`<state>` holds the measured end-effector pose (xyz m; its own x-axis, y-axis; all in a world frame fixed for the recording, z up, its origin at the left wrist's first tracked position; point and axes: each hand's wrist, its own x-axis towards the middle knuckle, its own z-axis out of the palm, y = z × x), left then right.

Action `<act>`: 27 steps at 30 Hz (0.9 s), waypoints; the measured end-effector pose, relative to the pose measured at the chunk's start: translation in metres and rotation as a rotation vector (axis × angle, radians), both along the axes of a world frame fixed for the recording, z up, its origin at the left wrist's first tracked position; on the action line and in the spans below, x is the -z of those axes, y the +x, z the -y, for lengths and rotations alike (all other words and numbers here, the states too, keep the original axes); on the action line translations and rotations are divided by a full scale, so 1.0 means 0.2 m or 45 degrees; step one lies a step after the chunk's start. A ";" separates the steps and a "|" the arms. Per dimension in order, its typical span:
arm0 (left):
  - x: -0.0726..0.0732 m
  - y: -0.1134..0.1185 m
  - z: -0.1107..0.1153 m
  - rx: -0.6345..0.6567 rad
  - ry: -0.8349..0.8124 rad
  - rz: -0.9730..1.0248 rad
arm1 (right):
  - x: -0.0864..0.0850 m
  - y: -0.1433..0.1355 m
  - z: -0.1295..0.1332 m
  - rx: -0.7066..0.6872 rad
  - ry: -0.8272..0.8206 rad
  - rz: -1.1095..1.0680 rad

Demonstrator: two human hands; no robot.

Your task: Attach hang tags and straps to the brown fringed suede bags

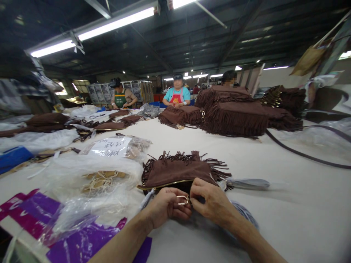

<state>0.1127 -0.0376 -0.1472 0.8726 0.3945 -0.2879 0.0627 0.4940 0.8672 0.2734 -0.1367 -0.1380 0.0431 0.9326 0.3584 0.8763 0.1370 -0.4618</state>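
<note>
A brown fringed bag (178,171) lies on the white table in front of me, its gold zipper (171,183) along the near edge and its fringe spread behind and to the right. My left hand (166,205) is closed around a gold metal clasp (182,199) just below the zipper. Fingertips of my right hand (210,201) are pinched together close to the clasp's right end, beside the bag's near right edge. Whatever lies between them is too small or hidden to name. Part of a coiled grey cord (245,213) shows behind my right wrist.
Stacked fringed bags (236,115) stand at the back right. On the left lie a clear plastic bag with tan string-tied pieces (105,179), a handwritten paper label (109,147) and purple packaging (82,237). A grey-wrapped strip (249,183) lies right of the bag. Co-workers sit across the table.
</note>
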 end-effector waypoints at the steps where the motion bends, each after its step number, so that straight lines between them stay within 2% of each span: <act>1: 0.00 0.00 -0.01 0.058 -0.046 0.030 | 0.00 0.01 0.00 -0.002 -0.007 -0.004; 4: 0.02 -0.01 -0.02 0.187 -0.119 0.080 | 0.00 0.02 0.00 -0.012 -0.023 -0.014; 6: 0.02 -0.01 -0.02 0.198 -0.132 0.079 | 0.00 0.02 0.01 -0.024 -0.038 -0.020; 10: 0.03 0.00 -0.01 0.091 -0.122 0.026 | -0.02 0.03 0.02 -0.036 -0.121 -0.028; 15: 0.02 0.01 0.02 -0.006 0.023 -0.015 | -0.02 0.06 0.03 -0.050 -0.253 -0.093; 18: 0.02 0.01 0.01 -0.018 0.166 -0.048 | 0.01 0.08 0.02 -0.131 -0.175 -0.215; 21: 0.03 0.02 0.00 -0.092 0.405 -0.061 | 0.04 0.10 0.01 -0.197 -0.100 -0.312; 25: 0.05 0.03 0.01 -0.103 0.787 -0.028 | 0.06 0.10 0.01 -0.208 -0.088 -0.325; 27: 0.06 0.04 0.02 -0.091 0.895 0.007 | 0.07 0.09 0.00 -0.195 -0.089 -0.313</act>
<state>0.1205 -0.0424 -0.1582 0.8384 0.5418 0.0602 0.0459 -0.1803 0.9825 0.2920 -0.1376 -0.1513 -0.0223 0.9569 0.2897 0.7086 0.2195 -0.6706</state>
